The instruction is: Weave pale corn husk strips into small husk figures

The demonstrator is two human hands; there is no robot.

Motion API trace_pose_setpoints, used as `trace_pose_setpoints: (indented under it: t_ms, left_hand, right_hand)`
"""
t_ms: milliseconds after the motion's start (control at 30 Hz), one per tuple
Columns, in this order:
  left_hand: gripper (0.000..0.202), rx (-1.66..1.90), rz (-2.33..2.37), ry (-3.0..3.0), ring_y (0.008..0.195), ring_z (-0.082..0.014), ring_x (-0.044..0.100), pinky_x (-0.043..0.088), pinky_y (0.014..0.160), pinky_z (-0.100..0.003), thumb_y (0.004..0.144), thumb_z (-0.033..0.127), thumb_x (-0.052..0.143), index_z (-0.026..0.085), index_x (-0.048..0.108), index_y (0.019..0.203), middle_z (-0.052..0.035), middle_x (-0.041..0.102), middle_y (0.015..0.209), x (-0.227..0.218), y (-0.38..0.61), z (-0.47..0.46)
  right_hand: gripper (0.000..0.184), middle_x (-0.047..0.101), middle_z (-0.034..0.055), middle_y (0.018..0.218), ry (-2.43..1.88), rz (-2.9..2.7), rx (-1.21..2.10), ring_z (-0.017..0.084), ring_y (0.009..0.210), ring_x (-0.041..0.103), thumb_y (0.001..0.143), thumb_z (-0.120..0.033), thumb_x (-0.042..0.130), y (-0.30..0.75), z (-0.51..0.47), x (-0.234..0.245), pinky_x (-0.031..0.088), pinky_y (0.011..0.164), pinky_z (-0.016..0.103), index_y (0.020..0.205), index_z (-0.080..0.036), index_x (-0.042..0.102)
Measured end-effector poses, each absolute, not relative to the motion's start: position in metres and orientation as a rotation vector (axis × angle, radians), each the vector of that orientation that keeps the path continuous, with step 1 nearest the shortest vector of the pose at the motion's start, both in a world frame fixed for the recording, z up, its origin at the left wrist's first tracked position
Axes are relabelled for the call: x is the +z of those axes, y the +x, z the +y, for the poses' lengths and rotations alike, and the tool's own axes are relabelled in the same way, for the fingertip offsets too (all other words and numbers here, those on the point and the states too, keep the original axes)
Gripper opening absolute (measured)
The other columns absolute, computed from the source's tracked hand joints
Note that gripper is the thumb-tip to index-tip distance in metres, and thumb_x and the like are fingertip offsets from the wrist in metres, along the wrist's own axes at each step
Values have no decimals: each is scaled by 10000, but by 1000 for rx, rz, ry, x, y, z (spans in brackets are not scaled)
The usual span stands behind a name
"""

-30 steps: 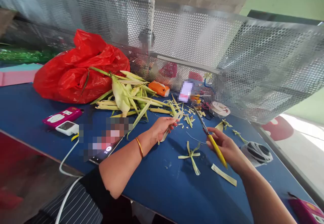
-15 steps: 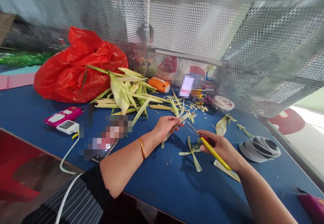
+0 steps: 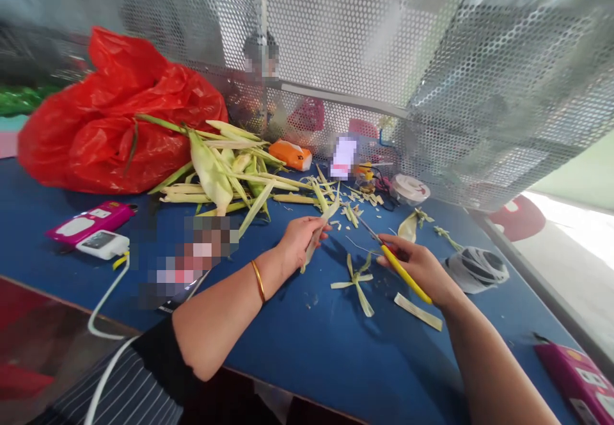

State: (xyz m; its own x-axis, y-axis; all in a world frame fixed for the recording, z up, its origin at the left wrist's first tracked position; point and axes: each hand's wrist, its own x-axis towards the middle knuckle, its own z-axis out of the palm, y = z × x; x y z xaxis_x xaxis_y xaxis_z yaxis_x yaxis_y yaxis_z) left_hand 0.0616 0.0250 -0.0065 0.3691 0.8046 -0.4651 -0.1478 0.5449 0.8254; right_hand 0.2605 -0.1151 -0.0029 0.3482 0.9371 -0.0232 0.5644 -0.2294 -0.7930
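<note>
Pinched in my left hand [image 3: 298, 240] is a pale corn husk strip [image 3: 331, 210], its tip pointing up and away. My right hand [image 3: 421, 265] grips scissors [image 3: 401, 274] with a yellow handle; the thin metal blades point toward the strip but stand apart from it. Between the hands and nearer me, a knotted husk piece [image 3: 356, 278] with several arms lies on the blue table [image 3: 297, 342]. A flat husk strip [image 3: 418, 312] rests below my right hand. Husk scraps [image 3: 367, 196] are scattered beyond the blades.
Heaped corn husks [image 3: 211, 172] lie beside a red plastic bag [image 3: 129, 124] at the left. An orange tissue pack [image 3: 290, 155], a propped phone [image 3: 343, 157] and a white tape roll [image 3: 410, 189] line the perforated metal partition [image 3: 336, 41]. A wire spool [image 3: 480, 269] stands at right.
The scissor blades have come away from the husk strip, which they were touching before. My left hand has turned the strip more upright. The whole view has shifted slightly.
</note>
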Motion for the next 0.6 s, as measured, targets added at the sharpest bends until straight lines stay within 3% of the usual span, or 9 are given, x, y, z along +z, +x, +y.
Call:
trace_pose_setpoints:
  t_ms: [167, 300, 400, 467, 600]
  left_hand:
    - [146, 836, 1089, 733, 419, -84, 470, 334, 447, -204, 678, 189, 776, 155, 634, 686, 44, 539, 473, -1, 55, 29]
    - [171, 873, 1087, 710, 368, -41, 366, 226, 407, -187, 680, 146, 755, 141, 598, 613, 67, 451, 427, 0, 54, 36]
    - [190, 868, 1102, 658, 370, -41, 411, 203, 390, -182, 703, 130, 723, 136, 566, 597, 30, 535, 478, 0, 54, 43]
    - [122, 874, 1100, 620, 386, -46, 463, 236, 386, -174, 731, 127, 702, 126, 600, 663, 6, 601, 535, 2, 52, 48]
    - [91, 912, 1007, 537, 522, -50, 596, 421, 504, -137, 876, 128, 552, 132, 612, 809, -5, 664, 640, 7, 49, 55]
  right_hand:
    - [554, 735, 50, 777, -2283, -1265, 247, 261, 717, 667, 729, -567, 625, 272, -107, -22, 464, 620, 334, 1149, -216, 713]
    - [576, 736, 122, 1026, -2437, -1227, -8, 298, 901, 673, 757, -467, 600, 266, -91, -31, 478, 731, 367, 1248, -169, 638]
    - [593, 690, 156, 1127, -2346, -1298, -134, 298, 988, 642, 784, -489, 578, 261, -88, -24, 478, 796, 378, 1257, -134, 619]
    - [507, 670, 157, 1165, -2254, -1358, -222, 296, 1018, 626, 810, -460, 549, 262, -97, -12, 468, 831, 389, 1195, -149, 659]
    - [303, 723, 64, 968, -2256, -1337, -89, 230, 828, 644, 821, -434, 560, 273, -139, 11, 453, 744, 348, 954, -223, 733]
